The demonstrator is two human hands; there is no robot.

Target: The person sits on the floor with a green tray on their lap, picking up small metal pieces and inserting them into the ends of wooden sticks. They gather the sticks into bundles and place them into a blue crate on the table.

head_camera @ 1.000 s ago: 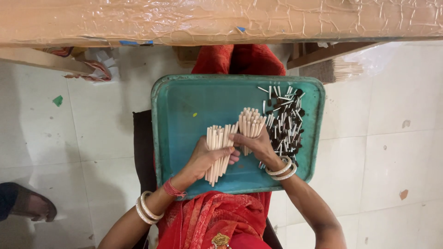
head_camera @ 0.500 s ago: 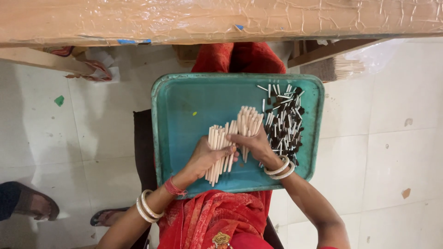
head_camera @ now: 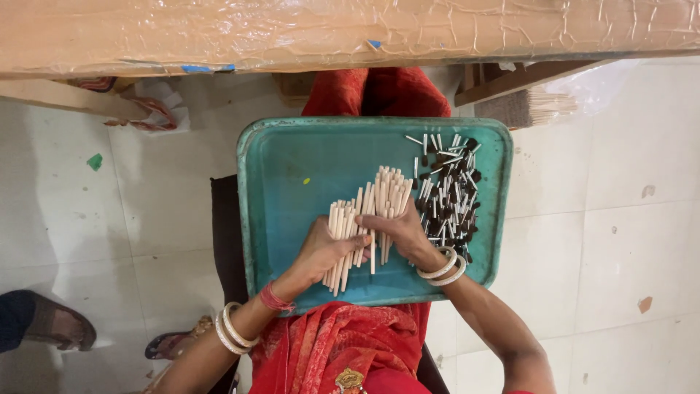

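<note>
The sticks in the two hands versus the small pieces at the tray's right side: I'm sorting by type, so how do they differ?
The pale sticks are long, plain wood-coloured and lie side by side in bundles under the left hand and right hand. The small pieces are shorter, many dark-tipped, and lie scattered loose at many angles, with no hand on them. Both lie on the teal tray.

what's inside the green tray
The green tray holds pale wooden sticks gathered under the left hand and right hand, and a heap of short dark and white pieces at its right side. Whatever lies beneath the hands is covered.
</note>
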